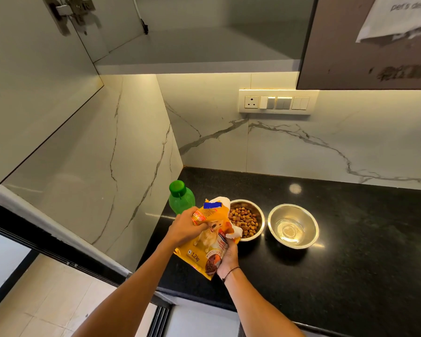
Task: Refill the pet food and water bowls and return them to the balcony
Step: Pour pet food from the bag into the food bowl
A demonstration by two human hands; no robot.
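Nearest to me, the right hand (229,260) grips the lower part of the yellow pet food bag (206,249), fingers curled round its right edge; a dark cord sits on that wrist. I note the left hand (184,228) clamped over the bag's upper, folded end. The bag is held tilted above the front edge of the black countertop (350,251), its torn white mouth just beside the food bowl (247,221). That steel bowl stands on the counter and holds brown kibble. Just to its right, apart from it, stands the water bowl (293,226), with clear water in the bottom. Behind the left hand I record a green bottle (181,197), capped and upright, near the corner. Farther back, a switch panel (276,102) is on the marble wall, below an open upper cabinet (192,48).
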